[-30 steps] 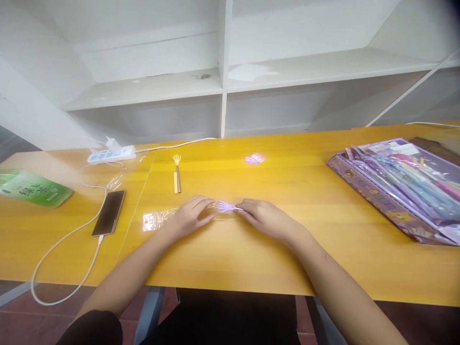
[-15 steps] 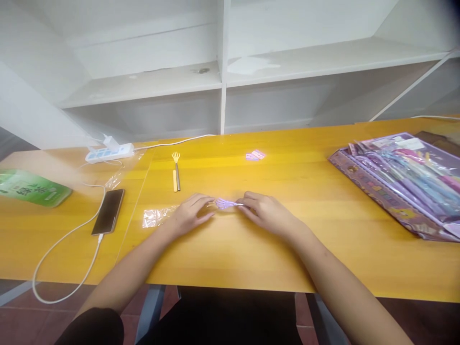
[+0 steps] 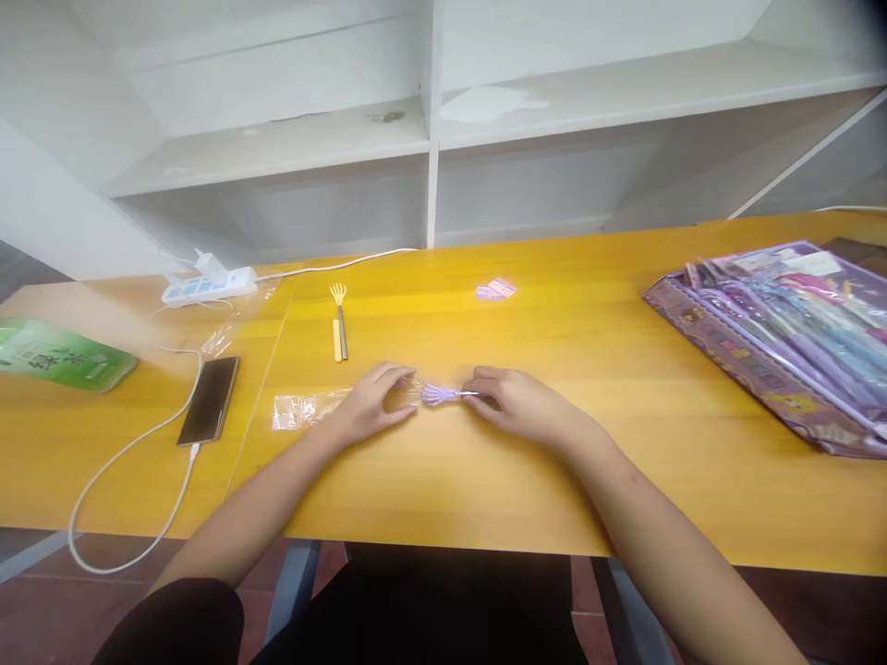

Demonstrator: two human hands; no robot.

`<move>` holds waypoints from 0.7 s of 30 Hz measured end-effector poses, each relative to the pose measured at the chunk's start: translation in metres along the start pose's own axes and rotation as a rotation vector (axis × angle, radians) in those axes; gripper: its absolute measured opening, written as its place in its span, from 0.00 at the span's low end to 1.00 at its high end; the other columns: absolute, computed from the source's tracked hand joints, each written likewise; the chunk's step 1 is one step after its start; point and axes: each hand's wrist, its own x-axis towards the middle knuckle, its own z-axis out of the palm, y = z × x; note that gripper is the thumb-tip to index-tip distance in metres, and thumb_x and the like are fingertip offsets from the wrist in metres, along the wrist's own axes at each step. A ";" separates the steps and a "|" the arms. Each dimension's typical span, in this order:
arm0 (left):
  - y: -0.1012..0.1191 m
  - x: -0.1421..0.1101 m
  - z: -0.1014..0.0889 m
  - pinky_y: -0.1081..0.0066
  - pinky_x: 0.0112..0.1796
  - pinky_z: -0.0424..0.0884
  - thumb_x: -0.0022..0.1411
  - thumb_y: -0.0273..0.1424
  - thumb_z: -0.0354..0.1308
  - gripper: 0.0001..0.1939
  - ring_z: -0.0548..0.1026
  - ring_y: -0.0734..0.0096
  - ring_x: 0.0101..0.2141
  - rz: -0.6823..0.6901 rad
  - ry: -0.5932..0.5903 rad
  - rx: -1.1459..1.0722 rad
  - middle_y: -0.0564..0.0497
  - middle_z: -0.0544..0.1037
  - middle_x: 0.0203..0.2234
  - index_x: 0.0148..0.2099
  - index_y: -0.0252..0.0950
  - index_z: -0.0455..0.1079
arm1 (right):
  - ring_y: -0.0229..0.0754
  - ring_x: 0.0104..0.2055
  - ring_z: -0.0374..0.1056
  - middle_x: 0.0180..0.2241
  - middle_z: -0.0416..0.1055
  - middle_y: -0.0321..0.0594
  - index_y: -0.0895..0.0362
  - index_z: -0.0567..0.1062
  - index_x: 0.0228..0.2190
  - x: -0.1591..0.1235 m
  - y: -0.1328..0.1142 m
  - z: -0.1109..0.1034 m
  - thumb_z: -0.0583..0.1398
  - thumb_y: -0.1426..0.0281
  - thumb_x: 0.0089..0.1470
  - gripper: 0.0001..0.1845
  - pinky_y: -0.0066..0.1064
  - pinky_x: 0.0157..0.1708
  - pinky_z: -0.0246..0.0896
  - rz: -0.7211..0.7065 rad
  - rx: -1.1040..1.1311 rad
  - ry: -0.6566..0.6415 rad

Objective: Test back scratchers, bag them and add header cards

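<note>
Nearest, below the front edge of the surface [image 3: 485, 499], are the person's dark sleeve [image 3: 180, 628] and dark clothing, a grey metal leg [image 3: 291, 591] and reddish floor tiles [image 3: 588, 591]. A white charging cable [image 3: 195, 451] loops over that edge at the left.

On the surface, the right hand [image 3: 509, 397] has its fingers clamped on the silver rod of a purple hand-shaped stick [image 3: 438, 395], whose splayed head lies between the two hands. More rod shows beside those fingers than a second ago. The left hand [image 3: 370, 402] keeps its thumb and fingers apart, a clear wrapper [image 3: 291, 412] reaching beneath it and into the gap.

To the left lie a dark phone [image 3: 209, 402], joined to the cable, and a green bottle [image 3: 66, 356] on its side; to the right, a purple printed box [image 3: 755, 369] with wrapped packets on it.

Farther back, a yellow hand-shaped stick [image 3: 337, 340] and small pink-purple cards [image 3: 495, 290] stay where they were. Beyond them are a white power strip [image 3: 212, 286] and white shelving [image 3: 433, 185] with worn patches.
</note>
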 end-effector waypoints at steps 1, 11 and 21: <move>0.000 0.000 -0.001 0.56 0.53 0.78 0.68 0.38 0.66 0.26 0.79 0.60 0.49 -0.002 0.004 -0.003 0.42 0.78 0.53 0.64 0.39 0.66 | 0.40 0.33 0.69 0.38 0.74 0.43 0.56 0.80 0.37 0.000 0.000 0.000 0.54 0.66 0.73 0.17 0.30 0.35 0.58 0.002 -0.007 0.001; 0.003 0.001 0.001 0.56 0.53 0.78 0.68 0.36 0.66 0.26 0.78 0.59 0.50 0.044 0.048 -0.022 0.42 0.78 0.52 0.65 0.40 0.66 | 0.41 0.35 0.70 0.40 0.76 0.45 0.57 0.79 0.40 0.002 -0.004 0.001 0.52 0.66 0.74 0.17 0.32 0.37 0.59 0.019 -0.019 0.008; 0.004 0.001 0.003 0.55 0.53 0.78 0.68 0.35 0.67 0.27 0.79 0.59 0.50 0.074 0.066 -0.033 0.41 0.78 0.52 0.65 0.40 0.66 | 0.43 0.34 0.70 0.37 0.75 0.45 0.56 0.78 0.36 0.003 -0.004 0.004 0.52 0.66 0.73 0.18 0.33 0.37 0.61 -0.031 0.066 0.027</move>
